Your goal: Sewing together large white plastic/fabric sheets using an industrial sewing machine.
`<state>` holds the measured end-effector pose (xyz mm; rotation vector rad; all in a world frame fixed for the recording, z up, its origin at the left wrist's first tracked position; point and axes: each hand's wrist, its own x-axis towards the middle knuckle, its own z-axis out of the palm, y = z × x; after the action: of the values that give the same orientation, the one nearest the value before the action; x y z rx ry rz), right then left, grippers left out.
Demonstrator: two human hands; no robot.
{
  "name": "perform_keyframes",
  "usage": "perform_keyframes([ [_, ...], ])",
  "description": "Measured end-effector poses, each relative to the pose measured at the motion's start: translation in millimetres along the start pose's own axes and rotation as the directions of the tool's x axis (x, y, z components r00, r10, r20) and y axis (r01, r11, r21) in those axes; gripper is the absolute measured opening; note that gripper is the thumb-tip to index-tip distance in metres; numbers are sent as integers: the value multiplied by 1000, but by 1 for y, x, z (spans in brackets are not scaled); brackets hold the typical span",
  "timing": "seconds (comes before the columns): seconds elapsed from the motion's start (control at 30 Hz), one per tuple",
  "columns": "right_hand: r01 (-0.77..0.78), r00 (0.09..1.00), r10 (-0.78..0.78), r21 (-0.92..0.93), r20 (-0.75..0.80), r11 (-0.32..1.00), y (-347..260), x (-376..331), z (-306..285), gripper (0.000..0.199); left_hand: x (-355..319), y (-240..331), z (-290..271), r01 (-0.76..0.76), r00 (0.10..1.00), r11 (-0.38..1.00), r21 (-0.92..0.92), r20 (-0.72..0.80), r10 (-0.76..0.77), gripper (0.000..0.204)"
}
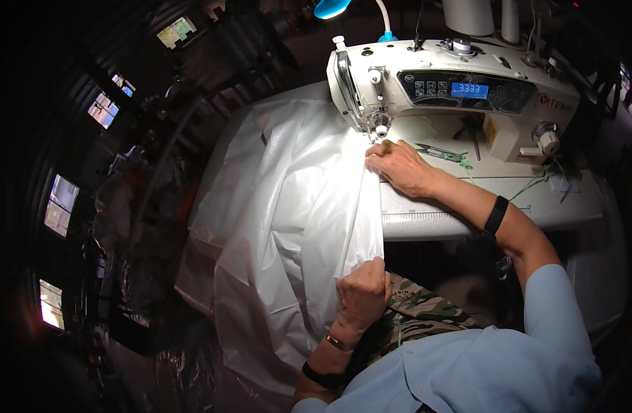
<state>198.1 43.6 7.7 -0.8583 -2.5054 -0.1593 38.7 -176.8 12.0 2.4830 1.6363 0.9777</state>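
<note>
A large sheet of white, slightly shiny fabric [281, 199] drapes over the left of the sewing table and hangs down toward my lap. Its right edge runs up to the needle area of a white sewing machine [371, 62]. Close in front of the presser foot, my right hand [400, 167] pinches that edge. Nearer my body, my left hand [363, 292] is closed around the same edge, so the strip between both hands looks taut. The needle itself is lost in the bright lamp glare.
Thread snips [440, 153] with green thread lie on the machine bed right of my right hand. A ruler scale [426, 215] runs along the table's front edge. Thread cones [467, 17] stand behind the machine, and a blue lamp [331, 7] leans in at the top.
</note>
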Motion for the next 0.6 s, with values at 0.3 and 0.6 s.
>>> perform_keyframes([
  [0.3,265,962,-262,-27,79,964,21,16,-2,11,-1,-2,-4,21,1000,1000,7,17,-21,11],
  [0.6,-42,998,43,-23,34,999,-8,4,-2,20,-1,-4,5,20,999,1000,-24,27,-19,10],
])
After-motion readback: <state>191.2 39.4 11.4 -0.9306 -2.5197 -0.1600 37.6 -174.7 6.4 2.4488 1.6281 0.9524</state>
